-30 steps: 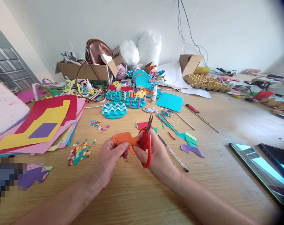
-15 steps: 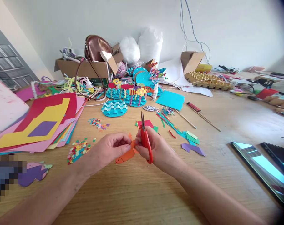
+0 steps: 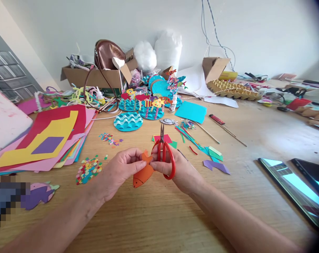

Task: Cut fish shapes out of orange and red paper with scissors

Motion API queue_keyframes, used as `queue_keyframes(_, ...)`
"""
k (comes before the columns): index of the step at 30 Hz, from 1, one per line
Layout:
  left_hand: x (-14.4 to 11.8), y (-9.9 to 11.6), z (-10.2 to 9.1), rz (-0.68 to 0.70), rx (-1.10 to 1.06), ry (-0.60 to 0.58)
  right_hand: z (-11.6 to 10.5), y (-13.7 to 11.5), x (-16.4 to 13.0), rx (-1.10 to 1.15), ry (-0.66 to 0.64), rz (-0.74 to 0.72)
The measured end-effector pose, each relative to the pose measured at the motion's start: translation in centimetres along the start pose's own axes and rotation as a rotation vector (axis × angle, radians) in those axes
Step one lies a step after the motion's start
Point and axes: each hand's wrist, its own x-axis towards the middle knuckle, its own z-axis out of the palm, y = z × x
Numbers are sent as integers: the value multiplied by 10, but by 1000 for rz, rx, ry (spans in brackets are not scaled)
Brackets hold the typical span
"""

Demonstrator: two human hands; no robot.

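An orange paper fish [image 3: 143, 174] with a drawn eye and head line hangs head-down toward me above the table. My left hand [image 3: 128, 164] pinches it near the tail between thumb and fingers. My right hand [image 3: 172, 165] has the red-handled scissors [image 3: 171, 162] hooked over its fingers, blades nearly together and pointing away from me. Its thumb and fingertips also touch the fish's tail edge. Just beyond the hands lie red and green paper pieces [image 3: 172, 143].
Stacked coloured paper [image 3: 70, 119] and paper dots [image 3: 89, 170] lie left. Blue wave-decorated discs [image 3: 128, 122] and a glue bottle [image 3: 173, 104] stand behind. Right are paper strips [image 3: 192, 138], a purple scrap [image 3: 216, 166] and two phones [image 3: 288, 186]. A purple-and-pink paper fish [image 3: 38, 195] lies near left.
The fish has turned so that more of its broad orange side shows. My right hand has rotated, bringing both scissor handles into view, with the blades still pointing away.
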Motion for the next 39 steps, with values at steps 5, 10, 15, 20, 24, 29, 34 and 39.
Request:
queue_keyframes(5, 1, -1, 1, -10, -9, 4, 1, -1, -1, -38, 31, -3)
queue_keyframes(10, 1, -3, 2, -26, -38, 3, 2, -2, 0, -78, 32, -18)
queue_keyframes(15, 0, -6, 3, -31, -81, 0, 5, -5, -1, -67, 39, -11)
queue_keyframes(20, 1, -7, 4, -23, -72, 19, 9, -8, -3, -65, 68, -9)
queue_keyframes(24, 1, -6, 6, -21, -55, 48, 11, -9, -4, -109, 123, -44)
queue_keyframes(29, 0, -5, 2, -2, -67, 72, 10, -10, -2, -95, 168, -86)
queue_keyframes(34, -1, -1, -4, 36, -97, 83, 7, -13, -2, -160, 48, 67)
queue_keyframes(39, -3, -2, -4, 32, -55, 68, 4, -12, -2, -290, 82, 20)
